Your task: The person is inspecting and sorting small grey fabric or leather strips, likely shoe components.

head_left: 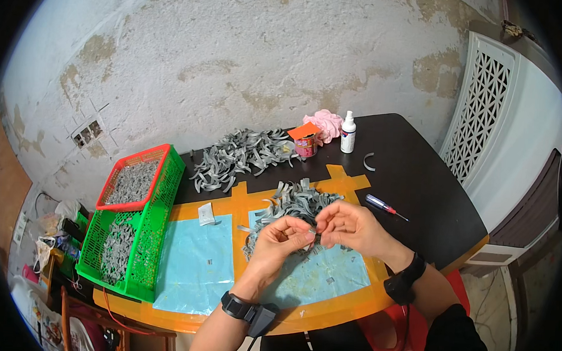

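Observation:
My left hand and my right hand meet over the table, thumbs and fingers pinched and the fingertips almost touching. Whatever lies between them is too small to make out. Just behind and beneath them spreads a heap of curved grey strips, partly hidden by my hands. The heap rests on a light blue sheet edged with orange tape. A few tiny grey bits lie on the sheet below my right hand. Each wrist wears a black strapped device.
Farther back lies a bigger pile of grey strips. At left, a red basket sits on a green basket, both holding small grey pieces. A screwdriver, spray bottle, pink cloth and small white packet are on the table.

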Demonstrator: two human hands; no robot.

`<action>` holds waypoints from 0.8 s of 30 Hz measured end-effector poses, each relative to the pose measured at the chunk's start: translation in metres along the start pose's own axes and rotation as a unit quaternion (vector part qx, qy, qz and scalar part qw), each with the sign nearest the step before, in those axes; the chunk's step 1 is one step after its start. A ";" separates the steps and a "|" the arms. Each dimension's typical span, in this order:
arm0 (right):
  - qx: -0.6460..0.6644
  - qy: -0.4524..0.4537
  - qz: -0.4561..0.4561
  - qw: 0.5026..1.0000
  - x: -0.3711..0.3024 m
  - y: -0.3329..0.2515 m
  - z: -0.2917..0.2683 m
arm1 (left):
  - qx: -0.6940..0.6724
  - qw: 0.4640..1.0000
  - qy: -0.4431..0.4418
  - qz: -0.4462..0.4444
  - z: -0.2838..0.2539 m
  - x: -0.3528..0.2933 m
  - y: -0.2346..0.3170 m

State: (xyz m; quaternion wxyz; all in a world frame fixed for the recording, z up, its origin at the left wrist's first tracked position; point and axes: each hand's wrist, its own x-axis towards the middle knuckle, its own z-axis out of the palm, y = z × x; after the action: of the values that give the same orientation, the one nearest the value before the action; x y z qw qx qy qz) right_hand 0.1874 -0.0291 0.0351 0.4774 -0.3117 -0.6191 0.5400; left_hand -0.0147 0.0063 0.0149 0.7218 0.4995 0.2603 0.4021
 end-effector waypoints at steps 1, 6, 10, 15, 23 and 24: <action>0.053 0.013 0.044 0.998 0.000 -0.003 -0.001 | 0.001 1.000 -0.010 -0.024 0.000 0.000 0.001; -0.006 -0.027 -0.009 1.000 0.002 0.015 -0.012 | 0.024 0.998 -0.023 -0.051 0.003 0.000 -0.001; 0.026 -0.012 -0.037 0.999 0.002 0.020 -0.010 | 0.041 0.999 -0.004 0.006 0.008 -0.001 0.001; 0.049 0.001 -0.029 0.998 0.002 0.016 -0.005 | 0.074 0.995 0.000 0.065 0.012 -0.004 0.000; 0.072 -0.011 -0.009 0.997 -0.002 0.010 -0.001 | 0.031 0.993 -0.011 0.110 0.008 -0.002 -0.006; 0.075 -0.018 -0.004 0.997 -0.002 0.010 -0.002 | 0.027 0.994 -0.012 0.107 0.008 -0.002 -0.005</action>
State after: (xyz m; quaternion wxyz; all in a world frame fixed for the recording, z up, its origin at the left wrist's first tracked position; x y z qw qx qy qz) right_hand 0.1882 -0.0281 0.0252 0.4906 -0.2630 -0.5861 0.5887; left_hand -0.0077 -0.0005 0.0128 0.6641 0.5483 0.2072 0.4640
